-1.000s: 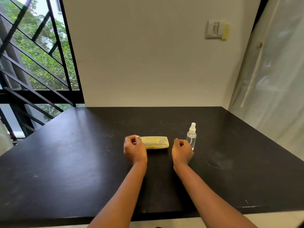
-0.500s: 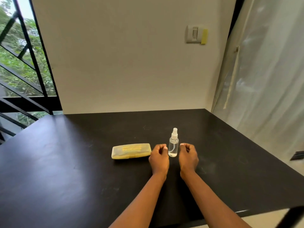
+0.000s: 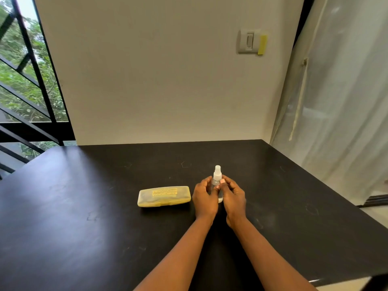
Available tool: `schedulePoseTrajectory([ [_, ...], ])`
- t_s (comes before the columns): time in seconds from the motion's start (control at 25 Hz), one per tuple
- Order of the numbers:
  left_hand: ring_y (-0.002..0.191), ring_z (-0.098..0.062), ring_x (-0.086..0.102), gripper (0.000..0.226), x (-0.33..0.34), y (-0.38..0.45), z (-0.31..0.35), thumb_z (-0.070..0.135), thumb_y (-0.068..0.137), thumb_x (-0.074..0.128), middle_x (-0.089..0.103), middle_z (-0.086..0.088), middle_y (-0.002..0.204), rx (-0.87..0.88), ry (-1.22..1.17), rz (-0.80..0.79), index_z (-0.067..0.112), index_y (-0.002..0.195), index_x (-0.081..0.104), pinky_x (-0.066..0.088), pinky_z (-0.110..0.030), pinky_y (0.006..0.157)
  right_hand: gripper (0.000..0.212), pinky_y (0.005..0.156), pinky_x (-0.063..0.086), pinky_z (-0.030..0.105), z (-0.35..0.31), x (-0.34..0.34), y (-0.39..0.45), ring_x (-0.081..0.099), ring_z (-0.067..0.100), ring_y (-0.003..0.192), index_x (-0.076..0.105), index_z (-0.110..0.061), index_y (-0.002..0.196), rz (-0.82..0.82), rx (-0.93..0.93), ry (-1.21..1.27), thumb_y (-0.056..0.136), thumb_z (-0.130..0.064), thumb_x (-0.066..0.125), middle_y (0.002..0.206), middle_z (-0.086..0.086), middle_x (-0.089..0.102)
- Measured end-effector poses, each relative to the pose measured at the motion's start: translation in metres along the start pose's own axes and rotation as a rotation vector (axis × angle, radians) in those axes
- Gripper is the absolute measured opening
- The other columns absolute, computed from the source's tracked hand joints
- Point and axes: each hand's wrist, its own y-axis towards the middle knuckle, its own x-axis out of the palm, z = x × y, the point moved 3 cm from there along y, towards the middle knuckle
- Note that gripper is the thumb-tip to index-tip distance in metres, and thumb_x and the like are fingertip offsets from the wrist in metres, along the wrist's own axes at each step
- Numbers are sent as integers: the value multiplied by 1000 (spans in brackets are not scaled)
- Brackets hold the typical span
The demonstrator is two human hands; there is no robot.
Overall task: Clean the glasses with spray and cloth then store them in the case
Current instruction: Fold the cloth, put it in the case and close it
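A person's two hands meet around a small clear spray bottle point(image 3: 217, 181) standing upright near the middle of a black table point(image 3: 84, 217), a little toward its right edge. The left hand point(image 3: 204, 198) curls its fingers against the bottle's left side and the right hand point(image 3: 234, 197) wraps it from the right, thumb laid across the front — both appear to have hold of the body, though how firmly cannot be told. The white pump head stands above the fingers, uncovered. Just beside the left hand, toward the table's left edge, lies a translucent yellow glasses case point(image 3: 164, 196), lid down and flat on the table; the glasses and the cloth are not visible and may well be inside it. The bottle looks light and rigid, its smooth plastic likely slippery and easy to tip, so a grip low around the body with a finger free for the pump should serve best. The case seems a stiff, light shell, probably best held at one end while the other hand pries the long front seam — its contents, if lenses, would call for care.
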Motion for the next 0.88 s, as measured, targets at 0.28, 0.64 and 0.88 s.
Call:
schedulePoseTrajectory([
  [0.28, 102, -17, 60, 32, -22, 22, 1, 13, 84, 65, 64, -6, 111, 31, 157, 79, 14, 116, 62, 51, -38, 91, 21, 92, 51, 44, -1, 28, 3, 62, 11, 99, 67, -28, 107, -72, 20, -31, 91, -19, 56, 98, -11, 67],
  [0.64, 100, -18, 61, 28, -40, 29, -8, 13, 84, 65, 66, -6, 107, -4, 178, 140, 15, 112, 64, 52, -39, 89, 23, 93, 51, 43, 2, 48, -2, 62, 13, 100, 66, -25, 110, -125, 44, -48, 92, -18, 54, 105, -5, 68],
  [0.88, 101, -17, 61, 30, -41, 27, -7, 13, 84, 64, 65, -5, 110, -25, 178, 158, 14, 114, 62, 52, -37, 90, 24, 93, 51, 43, 4, 48, -4, 62, 13, 102, 65, -23, 113, -137, 33, -62, 92, -18, 53, 107, -4, 68],
])
